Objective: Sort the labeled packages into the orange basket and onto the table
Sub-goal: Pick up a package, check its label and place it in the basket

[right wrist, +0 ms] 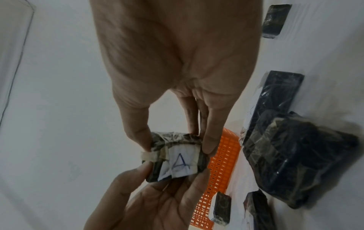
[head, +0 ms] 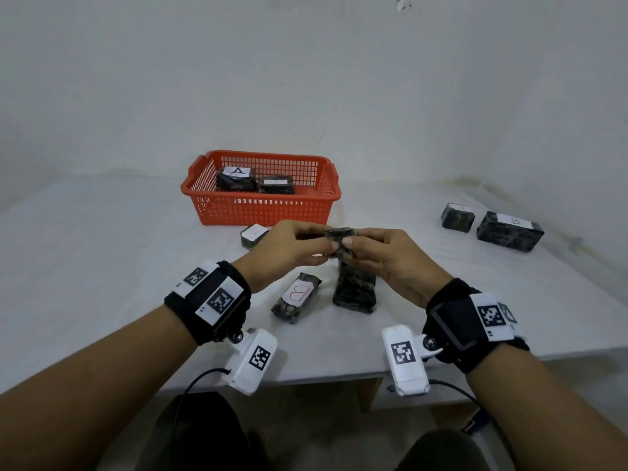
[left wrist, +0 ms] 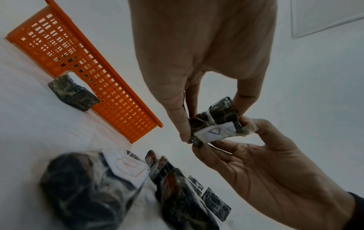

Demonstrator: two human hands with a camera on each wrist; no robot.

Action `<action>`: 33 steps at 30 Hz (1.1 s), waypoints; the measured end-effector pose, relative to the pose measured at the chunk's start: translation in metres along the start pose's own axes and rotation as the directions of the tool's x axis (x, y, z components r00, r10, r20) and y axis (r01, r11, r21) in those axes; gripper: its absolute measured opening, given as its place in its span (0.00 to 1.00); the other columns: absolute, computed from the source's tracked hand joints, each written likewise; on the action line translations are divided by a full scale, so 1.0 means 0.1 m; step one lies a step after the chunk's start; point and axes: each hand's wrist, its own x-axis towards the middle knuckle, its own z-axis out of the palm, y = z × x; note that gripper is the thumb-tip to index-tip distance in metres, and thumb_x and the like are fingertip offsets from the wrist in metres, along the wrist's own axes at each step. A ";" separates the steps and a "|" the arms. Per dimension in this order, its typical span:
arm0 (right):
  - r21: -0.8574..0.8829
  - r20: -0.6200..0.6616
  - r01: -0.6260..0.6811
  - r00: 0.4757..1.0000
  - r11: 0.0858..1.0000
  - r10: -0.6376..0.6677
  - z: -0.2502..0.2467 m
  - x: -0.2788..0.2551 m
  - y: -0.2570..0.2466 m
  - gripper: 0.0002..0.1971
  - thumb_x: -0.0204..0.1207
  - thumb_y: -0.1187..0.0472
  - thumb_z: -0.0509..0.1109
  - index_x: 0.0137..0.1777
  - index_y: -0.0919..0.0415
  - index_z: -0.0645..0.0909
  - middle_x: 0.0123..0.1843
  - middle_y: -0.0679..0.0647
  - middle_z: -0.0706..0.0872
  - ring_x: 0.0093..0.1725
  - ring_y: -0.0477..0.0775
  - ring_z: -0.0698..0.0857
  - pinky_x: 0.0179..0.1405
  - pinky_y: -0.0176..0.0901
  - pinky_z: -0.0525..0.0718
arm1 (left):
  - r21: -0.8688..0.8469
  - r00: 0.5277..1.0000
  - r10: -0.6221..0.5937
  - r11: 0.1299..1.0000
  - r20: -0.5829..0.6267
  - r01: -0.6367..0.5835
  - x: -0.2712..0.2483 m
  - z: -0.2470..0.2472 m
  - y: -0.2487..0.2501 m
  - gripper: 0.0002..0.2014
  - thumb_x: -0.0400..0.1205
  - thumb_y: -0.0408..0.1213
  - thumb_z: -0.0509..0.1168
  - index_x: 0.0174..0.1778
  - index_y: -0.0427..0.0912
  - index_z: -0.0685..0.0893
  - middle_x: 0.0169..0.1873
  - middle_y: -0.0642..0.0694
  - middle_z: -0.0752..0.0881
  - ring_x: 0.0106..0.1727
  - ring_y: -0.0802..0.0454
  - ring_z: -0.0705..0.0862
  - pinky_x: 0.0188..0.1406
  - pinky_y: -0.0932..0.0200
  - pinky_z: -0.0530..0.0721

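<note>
Both hands hold one small dark wrapped package (head: 339,241) above the table, in front of the orange basket (head: 261,207). Its white label reads A (right wrist: 180,162). My left hand (head: 292,248) pinches its left side; my right hand (head: 380,253) pinches its right side. In the left wrist view the same package (left wrist: 215,123) sits between the fingertips of both hands. The basket holds two dark packages labeled A (head: 236,180). A package labeled B (head: 296,297) and an unlabeled-side package (head: 355,288) lie on the table below my hands.
Another A package (head: 253,234) lies just in front of the basket. At the right of the white table (head: 102,266) sit a small package (head: 457,216) and a larger one labeled B (head: 509,231). The table's front edge runs below my wrists.
</note>
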 end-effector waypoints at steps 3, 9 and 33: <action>-0.043 -0.027 0.010 1.000 0.999 -0.011 0.02 0.03 -0.01 0.19 0.77 0.57 0.79 0.64 0.68 0.88 0.59 0.64 0.94 0.63 0.61 0.92 0.66 0.48 0.88 | -0.060 1.000 -0.003 0.998 0.012 0.004 -0.01 -0.01 -0.01 0.19 0.82 0.38 0.71 0.69 0.38 0.88 0.62 0.39 0.92 0.65 0.44 0.91 0.71 0.46 0.86; -0.120 -0.014 0.049 0.999 0.992 -0.051 -0.02 0.15 -0.02 0.28 0.65 0.54 0.87 0.66 0.57 0.87 0.64 0.59 0.91 0.60 0.60 0.93 0.58 0.49 0.90 | -0.387 0.994 -0.113 0.916 0.009 0.108 0.02 -0.05 0.04 0.18 0.92 0.37 0.58 0.72 0.32 0.83 0.67 0.29 0.88 0.63 0.37 0.89 0.67 0.45 0.89; -0.090 -0.070 -0.159 0.986 0.983 0.153 0.78 2.22 -0.56 0.09 0.81 0.65 0.77 0.54 0.73 0.86 0.45 0.62 0.91 0.40 0.57 0.90 0.44 0.47 0.92 | -0.057 0.883 -0.160 0.987 -0.441 0.150 1.01 -1.69 0.11 0.11 0.88 0.38 0.69 0.56 0.32 0.90 0.46 0.32 0.94 0.41 0.42 0.96 0.37 0.56 0.93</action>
